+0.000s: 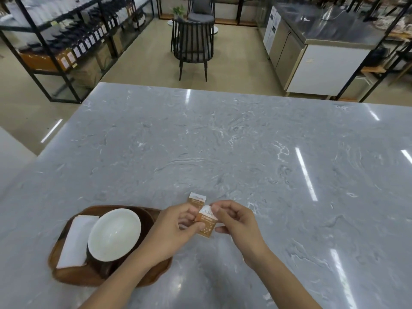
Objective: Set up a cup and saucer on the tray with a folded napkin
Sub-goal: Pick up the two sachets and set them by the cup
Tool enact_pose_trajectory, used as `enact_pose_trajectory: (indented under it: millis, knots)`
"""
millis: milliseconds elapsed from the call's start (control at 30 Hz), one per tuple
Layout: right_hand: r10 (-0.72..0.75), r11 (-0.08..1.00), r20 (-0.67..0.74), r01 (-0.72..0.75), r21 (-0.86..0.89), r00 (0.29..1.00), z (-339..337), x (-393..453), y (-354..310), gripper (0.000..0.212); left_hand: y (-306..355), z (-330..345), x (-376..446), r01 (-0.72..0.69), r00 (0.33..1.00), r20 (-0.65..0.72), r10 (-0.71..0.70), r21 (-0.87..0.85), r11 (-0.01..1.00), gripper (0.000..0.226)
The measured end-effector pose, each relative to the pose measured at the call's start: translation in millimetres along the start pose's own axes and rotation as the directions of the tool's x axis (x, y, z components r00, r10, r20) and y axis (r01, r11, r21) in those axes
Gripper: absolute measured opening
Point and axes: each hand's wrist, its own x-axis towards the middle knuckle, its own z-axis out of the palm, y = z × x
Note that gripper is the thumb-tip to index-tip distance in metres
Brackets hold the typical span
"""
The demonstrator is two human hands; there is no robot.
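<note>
— Pinched between your left hand (178, 221) and right hand (236, 221): what?

— Two small brown-and-white sachets (204, 216). Your left fingers hold both; your right fingertips nip the top edge of the nearer one, above the grey marble counter (245, 141).

— Where is the setting?

— At your left: wooden tray (73, 278) carrying the white saucer (114, 234), tilted on something dark, and the folded napkin (75, 241) just beside it, overlapped by the saucer's rim.

The grey table (223, 141) lies bare ahead and to the right, while the wooden tray (66, 275) with bowl (113, 233) and napkin (74, 241) blocks the near left.
</note>
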Motion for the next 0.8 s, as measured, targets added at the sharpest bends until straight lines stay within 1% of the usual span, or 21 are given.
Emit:
enact_pose_trajectory:
  millis: [67, 133, 167, 200, 233, 267, 333, 400, 467, 533, 667, 700, 800]
  knots:
    - [0.008, 1.0, 0.007, -0.008, -0.015, 1.0, 1, 7, 1, 0.017, 1, -5, -4, -0.011, 0.999, -0.033, 0.011, 0.007, 1.0, 0.022]
    - [0.002, 0.998, -0.024, -0.004, -0.066, 1.0, 2, 21, 5, 0.015, 2, -14, -5, -0.018, 0.995, -0.1, 0.02, 0.021, 1.0, 0.024]
    - [-0.008, 0.991, -0.053, 0.001, -0.136, 0.999, 3, 30, 8, 0.013, 2, -19, -5, -0.014, 0.99, -0.138, 0.017, 0.025, 1.0, 0.024]
    - [-0.024, 0.967, -0.082, 0.003, -0.253, 0.996, 3, 40, 12, 0.014, 3, -25, -4, -0.007, 0.985, -0.169, 0.012, 0.027, 1.0, 0.023]
    - [-0.04, 0.917, -0.098, -0.003, -0.398, 0.994, 4, 50, 17, 0.021, 3, -31, -3, -0.002, 0.982, -0.19, 0.007, 0.027, 1.0, 0.022]
    - [-0.049, 0.844, -0.098, -0.011, -0.536, 0.994, 6, 59, 22, 0.031, 2, -37, -2, 0.004, 0.98, -0.201, 0.001, 0.023, 1.0, 0.022]
    - [-0.058, 0.691, -0.075, -0.014, -0.723, 0.995, 12, 72, 29, 0.051, 0, -47, -1, 0.017, 0.977, -0.214, -0.013, 0.017, 1.0, 0.02]
    - [-0.043, 0.579, -0.065, -0.028, -0.815, 0.997, 21, 77, 34, 0.063, -3, -55, -1, 0.028, 0.972, -0.233, -0.024, 0.016, 0.999, 0.02]
    - [-0.028, 0.512, -0.077, -0.052, -0.857, 0.997, 26, 78, 37, 0.064, -7, -59, -2, 0.031, 0.968, -0.25, -0.027, 0.012, 0.999, 0.021]
    - [-0.015, 0.507, -0.091, -0.071, -0.859, 0.996, 29, 80, 39, 0.061, -11, -62, -4, 0.027, 0.967, -0.255, -0.027, -0.003, 1.0, 0.023]
    - [0.041, 0.566, -0.096, -0.102, -0.818, 0.995, 30, 82, 37, 0.053, -16, -60, -5, 0.031, 0.974, -0.224, -0.034, -0.014, 0.999, 0.02]
    - [0.023, 0.582, -0.088, -0.085, -0.809, 0.996, 32, 81, 37, 0.049, -15, -59, -5, 0.035, 0.975, -0.219, -0.037, -0.015, 0.999, 0.018]
    - [-0.106, 0.627, -0.057, 0.022, -0.779, 0.993, 37, 74, 39, 0.04, -14, -54, -3, 0.037, 0.974, -0.225, -0.039, -0.012, 0.999, 0.017]
